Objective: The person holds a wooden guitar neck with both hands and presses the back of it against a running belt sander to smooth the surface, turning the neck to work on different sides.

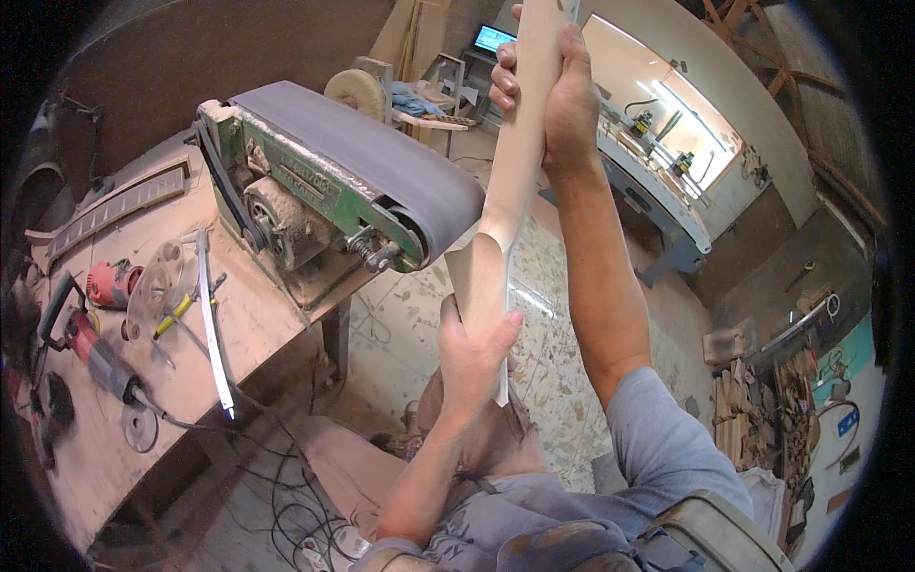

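Observation:
A long pale wooden piece, with a curved step partway along it, slants upward in front of me. My left hand is wrapped round its lower, wider end, thumb on the face toward me. Farther up, my right hand grips the same piece with the arm stretched out; its fingers curl round the left edge. Just left of the wood stands a green belt sander with a grey abrasive belt. The wood overlaps the belt's near rounded end in the view; whether they touch I cannot tell.
On the dusty workbench lie a red angle grinder, a red power tool, a metal strip and a curved slatted piece. Black cables tangle on the floor. Stacked wood offcuts stand at right.

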Motion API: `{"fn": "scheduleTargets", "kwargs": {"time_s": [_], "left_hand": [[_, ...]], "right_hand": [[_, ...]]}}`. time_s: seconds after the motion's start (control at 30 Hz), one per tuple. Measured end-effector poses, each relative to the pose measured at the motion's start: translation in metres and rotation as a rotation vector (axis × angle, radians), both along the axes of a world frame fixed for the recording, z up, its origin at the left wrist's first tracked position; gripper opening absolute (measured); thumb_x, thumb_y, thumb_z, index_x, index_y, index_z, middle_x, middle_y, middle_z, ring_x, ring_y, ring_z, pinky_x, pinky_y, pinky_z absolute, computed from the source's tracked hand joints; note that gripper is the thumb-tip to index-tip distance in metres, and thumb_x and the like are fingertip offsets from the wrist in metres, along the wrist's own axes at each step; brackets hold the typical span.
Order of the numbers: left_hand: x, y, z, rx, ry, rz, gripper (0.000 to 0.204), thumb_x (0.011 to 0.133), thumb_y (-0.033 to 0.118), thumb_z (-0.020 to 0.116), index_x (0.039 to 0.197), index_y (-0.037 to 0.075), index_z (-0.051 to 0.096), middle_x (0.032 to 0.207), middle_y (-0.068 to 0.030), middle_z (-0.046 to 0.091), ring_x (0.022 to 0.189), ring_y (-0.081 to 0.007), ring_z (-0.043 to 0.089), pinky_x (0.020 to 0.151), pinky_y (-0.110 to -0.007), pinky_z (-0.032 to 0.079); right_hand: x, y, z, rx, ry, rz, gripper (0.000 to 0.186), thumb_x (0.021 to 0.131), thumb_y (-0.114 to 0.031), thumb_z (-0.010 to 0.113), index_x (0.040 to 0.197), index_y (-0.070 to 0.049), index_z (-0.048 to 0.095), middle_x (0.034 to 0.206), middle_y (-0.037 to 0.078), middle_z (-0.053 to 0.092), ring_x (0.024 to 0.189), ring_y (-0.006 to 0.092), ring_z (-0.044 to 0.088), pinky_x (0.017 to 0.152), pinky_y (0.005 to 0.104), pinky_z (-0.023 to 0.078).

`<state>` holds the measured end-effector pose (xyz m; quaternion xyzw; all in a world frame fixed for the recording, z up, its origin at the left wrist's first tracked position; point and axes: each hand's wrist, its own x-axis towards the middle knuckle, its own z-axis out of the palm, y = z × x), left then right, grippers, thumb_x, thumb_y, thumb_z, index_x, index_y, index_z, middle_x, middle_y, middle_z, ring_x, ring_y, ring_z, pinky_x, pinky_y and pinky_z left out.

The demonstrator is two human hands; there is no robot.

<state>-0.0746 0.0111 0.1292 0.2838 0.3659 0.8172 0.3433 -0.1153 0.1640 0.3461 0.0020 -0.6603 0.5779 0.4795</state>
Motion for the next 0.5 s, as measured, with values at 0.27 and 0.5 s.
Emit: {"fn": "scheduleTargets", "kwargs": {"time_s": [0.27,0.5], "left_hand": [[-0.020,-0.006,-0.011,-0.029,-0.139,-0.255,0.060,0.087,0.034,0.077,0.124,-0.004,0.050,0.086,-0.0058,0.059,0.050,-0.0099,0.055,0.040,-0.024,0.049],[-0.039,0.005,-0.029,0.084,-0.218,-0.508,0.074,0.084,0.039,0.075,0.136,-0.008,0.051,0.081,-0.0039,0.055,0.043,-0.0061,0.048,0.036,-0.021,0.042]], "right_hand": [[-0.020,-0.009,-0.005,0.110,-0.109,-0.179,0.048,0.107,-0.052,0.046,0.111,-0.006,0.059,0.077,0.003,0.055,0.055,0.0121,0.053,0.048,0.0264,0.046],[-0.037,-0.029,-0.008,0.267,-0.119,-0.399,0.047,0.107,-0.047,0.052,0.110,-0.001,0.062,0.074,0.000,0.052,0.058,0.0087,0.051,0.052,0.0243,0.047]]}}
